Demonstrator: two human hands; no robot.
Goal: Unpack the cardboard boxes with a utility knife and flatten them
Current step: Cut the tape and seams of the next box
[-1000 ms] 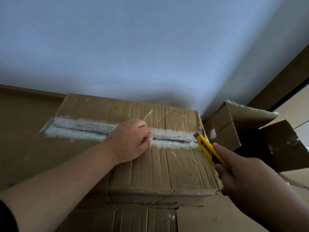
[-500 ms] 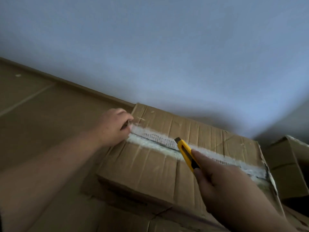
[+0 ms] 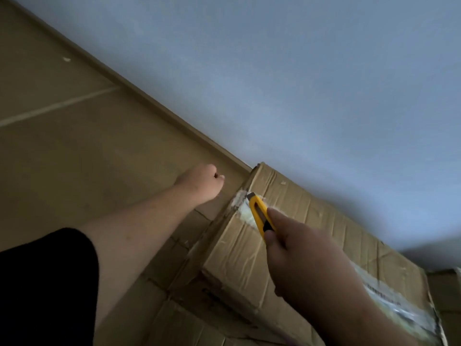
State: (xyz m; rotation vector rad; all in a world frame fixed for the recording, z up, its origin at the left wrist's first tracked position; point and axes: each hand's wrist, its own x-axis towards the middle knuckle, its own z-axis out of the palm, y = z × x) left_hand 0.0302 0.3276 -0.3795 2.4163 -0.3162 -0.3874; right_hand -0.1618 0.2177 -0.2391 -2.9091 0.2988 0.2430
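Observation:
A closed cardboard box (image 3: 239, 248) lies against the wall, with a strip of frayed white tape (image 3: 389, 298) along its top seam. My right hand (image 3: 306, 265) grips a yellow utility knife (image 3: 259, 216). The knife's tip sits at the left end of the seam, near the box's edge. My left hand (image 3: 202, 182) hovers left of the box, off the cardboard. Its fingers are curled into a fist and nothing shows in them.
More cardboard (image 3: 174, 323) lies flat under the box at the bottom. Tan floor (image 3: 74, 151) stretches to the left up to a baseboard (image 3: 154, 106) and a pale blue wall (image 3: 311, 91). A second box's corner (image 3: 446, 288) shows at the right edge.
My right hand has drawn the knife leftwards along the taped seam to its left end. My left hand has come off the box and moved left. The view has swung left.

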